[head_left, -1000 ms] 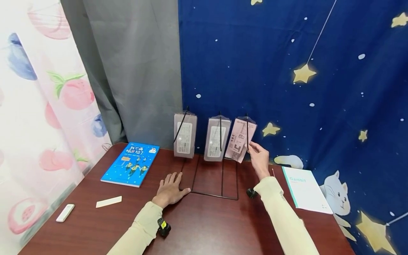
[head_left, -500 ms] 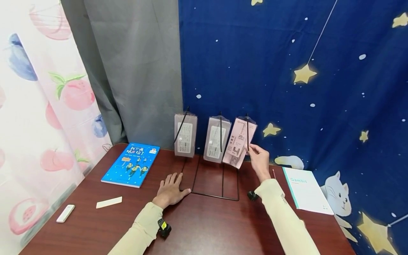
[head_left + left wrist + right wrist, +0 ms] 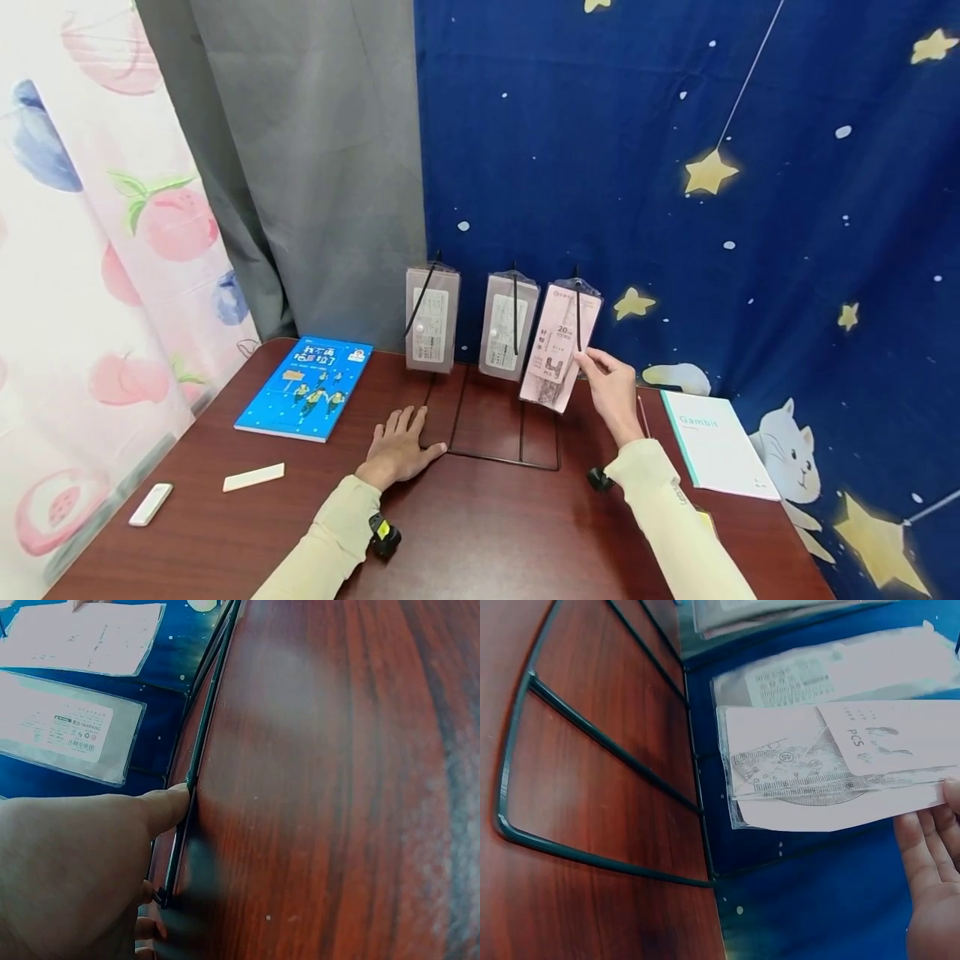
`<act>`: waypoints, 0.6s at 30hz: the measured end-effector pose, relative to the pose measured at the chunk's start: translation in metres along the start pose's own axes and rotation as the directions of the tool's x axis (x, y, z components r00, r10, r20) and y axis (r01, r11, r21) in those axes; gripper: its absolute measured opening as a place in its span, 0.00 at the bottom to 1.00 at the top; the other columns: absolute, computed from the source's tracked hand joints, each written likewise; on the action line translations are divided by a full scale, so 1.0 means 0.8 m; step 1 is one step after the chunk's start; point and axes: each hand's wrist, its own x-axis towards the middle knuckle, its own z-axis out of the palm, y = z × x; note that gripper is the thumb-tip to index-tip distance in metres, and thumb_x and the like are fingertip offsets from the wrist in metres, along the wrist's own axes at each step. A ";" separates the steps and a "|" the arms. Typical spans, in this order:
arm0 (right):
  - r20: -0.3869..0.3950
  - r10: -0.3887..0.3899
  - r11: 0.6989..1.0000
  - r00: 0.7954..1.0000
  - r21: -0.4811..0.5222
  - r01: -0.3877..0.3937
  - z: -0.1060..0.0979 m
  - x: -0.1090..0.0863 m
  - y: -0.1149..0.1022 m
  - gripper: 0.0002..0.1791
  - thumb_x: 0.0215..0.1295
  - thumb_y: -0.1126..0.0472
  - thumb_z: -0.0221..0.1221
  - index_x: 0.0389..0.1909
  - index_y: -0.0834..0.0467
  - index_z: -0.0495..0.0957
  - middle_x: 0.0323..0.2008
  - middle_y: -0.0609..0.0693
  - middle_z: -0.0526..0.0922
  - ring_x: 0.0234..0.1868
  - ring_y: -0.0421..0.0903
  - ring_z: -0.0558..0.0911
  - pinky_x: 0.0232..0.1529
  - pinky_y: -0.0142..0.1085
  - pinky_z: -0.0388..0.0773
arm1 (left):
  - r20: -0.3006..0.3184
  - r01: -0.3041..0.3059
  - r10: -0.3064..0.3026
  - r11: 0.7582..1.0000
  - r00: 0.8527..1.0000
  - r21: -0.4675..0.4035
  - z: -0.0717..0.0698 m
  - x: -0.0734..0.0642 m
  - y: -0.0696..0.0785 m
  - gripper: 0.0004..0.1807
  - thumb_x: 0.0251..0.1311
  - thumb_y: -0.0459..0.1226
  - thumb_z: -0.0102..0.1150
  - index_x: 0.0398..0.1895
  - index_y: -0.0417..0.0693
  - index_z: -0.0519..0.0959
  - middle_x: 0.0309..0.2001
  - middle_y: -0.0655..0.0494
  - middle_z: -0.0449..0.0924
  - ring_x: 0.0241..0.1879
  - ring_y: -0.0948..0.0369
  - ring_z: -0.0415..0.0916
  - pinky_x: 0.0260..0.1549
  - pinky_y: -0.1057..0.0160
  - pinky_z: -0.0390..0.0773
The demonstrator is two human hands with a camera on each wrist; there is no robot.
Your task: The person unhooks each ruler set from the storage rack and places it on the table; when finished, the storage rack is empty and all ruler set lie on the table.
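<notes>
My right hand pinches the lower right edge of a pink ruler set pack, hanging tilted from the right hook of a black wire rack. In the right wrist view, a clear protractor and ruler show inside this ruler set pack. Two more packs hang from the other hooks with their labelled backs outward: the middle pack and the left pack. My left hand rests spread on the table at the rack's front left corner. In the left wrist view, its thumb touches the base wire.
A blue book lies at the back left of the brown table. Nearer are a white strip and a small white block. A white notebook lies at the right. Curtains stand close behind the rack.
The pack's lower end has swung forward, away from the curtain and lower in the head view. My right hand has moved slightly down with it. The left hand has stayed in place.
</notes>
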 end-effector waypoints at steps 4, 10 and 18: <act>0.013 -0.003 1.000 1.000 0.020 0.003 -0.005 -0.013 -0.002 0.22 0.68 0.47 0.69 0.52 0.59 0.88 0.44 0.62 0.91 0.37 0.41 0.90 0.38 0.21 0.79 | -0.002 -0.008 0.008 1.000 1.000 0.000 0.002 -0.002 0.001 0.47 0.71 0.61 0.53 0.81 0.40 0.56 0.79 0.34 0.55 0.79 0.34 0.51 0.75 0.30 0.52; 0.027 -0.010 1.000 1.000 0.027 0.010 -0.012 -0.025 -0.004 0.22 0.68 0.46 0.68 0.53 0.59 0.88 0.44 0.61 0.91 0.38 0.41 0.89 0.40 0.21 0.79 | -0.009 0.000 0.000 1.000 1.000 0.010 0.006 0.005 -0.003 0.47 0.71 0.60 0.54 0.82 0.41 0.54 0.80 0.34 0.54 0.79 0.35 0.50 0.76 0.31 0.51; 0.055 0.009 1.000 0.998 -0.013 -0.008 -0.023 -0.043 -0.008 0.24 0.69 0.45 0.67 0.55 0.58 0.87 0.48 0.60 0.90 0.38 0.35 0.88 0.40 0.20 0.78 | -0.011 -0.001 0.001 1.000 1.000 0.013 0.012 0.010 -0.010 0.46 0.71 0.58 0.56 0.82 0.40 0.55 0.79 0.34 0.55 0.79 0.35 0.52 0.74 0.30 0.52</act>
